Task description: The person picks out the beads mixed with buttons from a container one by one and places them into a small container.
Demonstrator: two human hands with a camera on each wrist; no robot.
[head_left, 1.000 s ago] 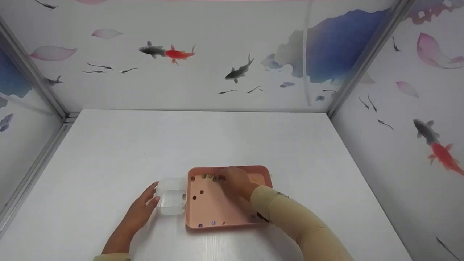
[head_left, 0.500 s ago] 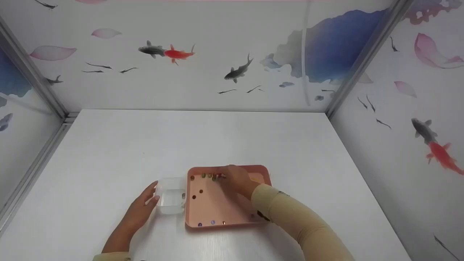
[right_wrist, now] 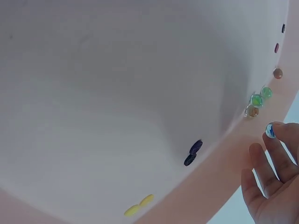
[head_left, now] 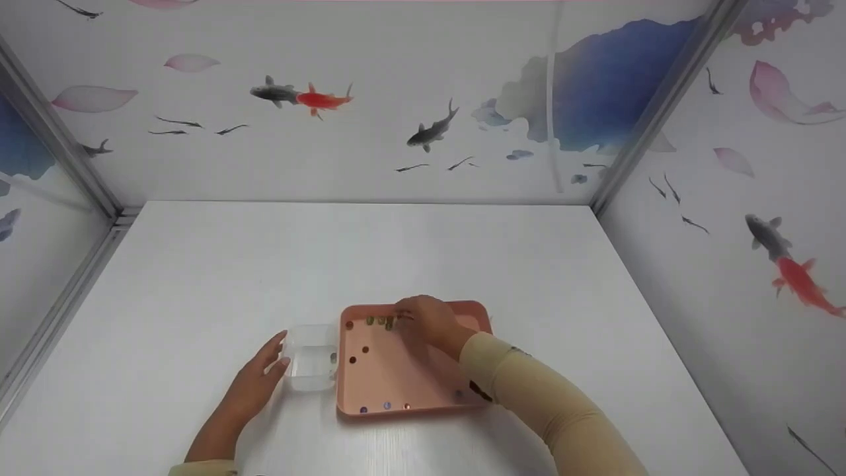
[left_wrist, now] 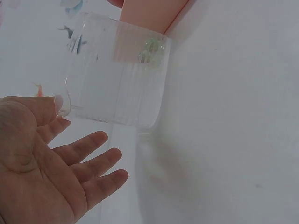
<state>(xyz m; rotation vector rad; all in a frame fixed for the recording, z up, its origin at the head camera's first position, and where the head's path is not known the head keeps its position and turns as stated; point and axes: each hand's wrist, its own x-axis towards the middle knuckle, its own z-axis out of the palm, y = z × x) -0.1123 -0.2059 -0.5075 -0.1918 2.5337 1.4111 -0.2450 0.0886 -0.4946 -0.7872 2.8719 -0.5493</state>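
My left hand (head_left: 254,383) pinches the rim of a clear plastic box (head_left: 310,383) between thumb and index finger, with the other fingers spread away from it. Two greenish marbles (left_wrist: 148,52) show through the box's wall. Against its right side lies a pink tray (head_left: 396,380) with glass marbles and oval pieces scattered inside. Over the tray's far rim, my right hand (head_left: 433,324) pinches a clear marble with blue in it (right_wrist: 270,130) between thumb and index finger. Green marbles (right_wrist: 257,100) and a brownish one (right_wrist: 252,111) sit close by in the tray.
Dark oval pieces (right_wrist: 193,153) and yellow ones (right_wrist: 138,205) lie along the tray's edge. More small pieces (head_left: 387,405) line its near side. The white table (head_left: 264,264) is enclosed by printed walls (head_left: 370,158) behind and at both sides.
My right hand has lifted slightly and shifted toward the tray's far rim, away from the cluster of marbles. The left hand and the box stay where they were.
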